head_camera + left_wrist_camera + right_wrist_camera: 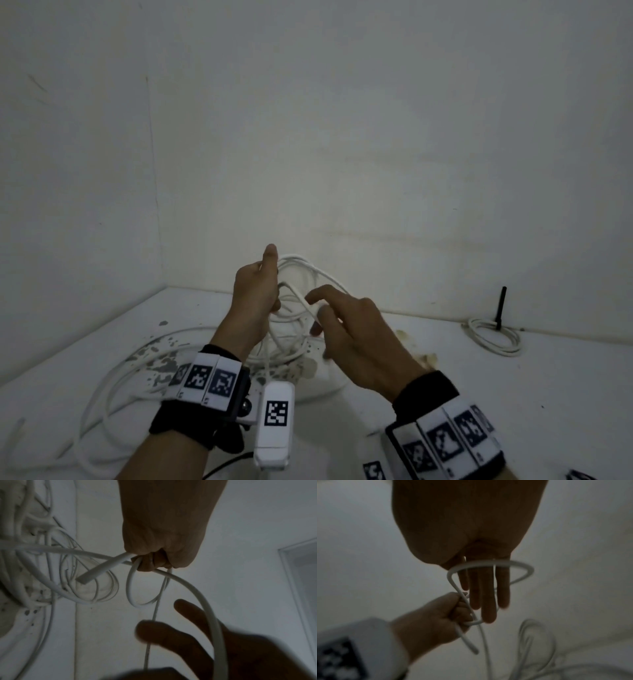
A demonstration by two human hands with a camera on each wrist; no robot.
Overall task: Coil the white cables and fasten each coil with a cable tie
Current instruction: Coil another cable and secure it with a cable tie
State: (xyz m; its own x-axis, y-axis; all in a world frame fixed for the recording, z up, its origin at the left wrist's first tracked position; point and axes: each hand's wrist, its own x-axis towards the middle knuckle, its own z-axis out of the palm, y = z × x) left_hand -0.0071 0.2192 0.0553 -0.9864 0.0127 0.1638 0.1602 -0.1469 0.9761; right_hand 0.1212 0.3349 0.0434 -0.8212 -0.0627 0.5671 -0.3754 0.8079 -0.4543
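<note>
My left hand (pixel 257 294) is raised above the table, its fingers curled round loops of a white cable (pixel 308 265). In the left wrist view that fist (pixel 154 555) grips the cable (pixel 193 588), and a cut end (pixel 101 569) pokes out of it. My right hand (pixel 346 325) is close on its right with straight fingers (pixel 485 595) pushed through a cable loop (pixel 488 563) that lies across them. The rest of the cable hangs down to a loose tangle (pixel 287 356) on the table. The left hand (pixel 436 615) also shows in the right wrist view.
A finished white coil (pixel 493 339) lies at the back right against the wall, with a black cable tie (pixel 501 305) sticking up from it. More loose white cable (pixel 99 387) sprawls over the stained white table (pixel 445 394) at the left. Walls close the corner behind.
</note>
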